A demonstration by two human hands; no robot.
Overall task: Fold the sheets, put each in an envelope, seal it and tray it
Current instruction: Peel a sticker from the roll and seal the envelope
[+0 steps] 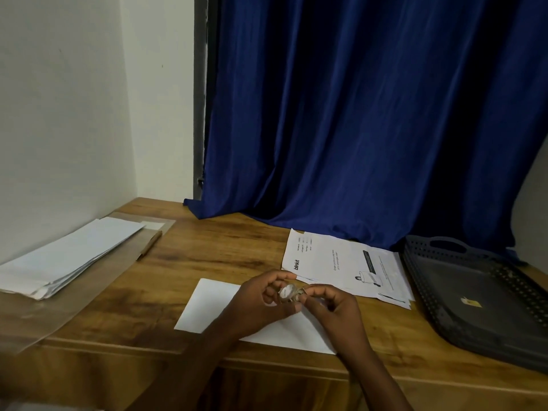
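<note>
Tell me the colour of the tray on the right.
Dark grey tray, with perforated walls, seen in the head view.

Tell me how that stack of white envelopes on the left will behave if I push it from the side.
The stack of envelopes is already fanned, so it would probably shear and spread rather than move as one. It lies on a clear plastic sleeve, which looks smooth, so it may slide easily. Each envelope likely lifts light and floppy.

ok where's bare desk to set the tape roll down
Bare wood lies between the envelope stack and the printed sheets, behind the white envelope. The right side is crowded by the grey tray.
</note>
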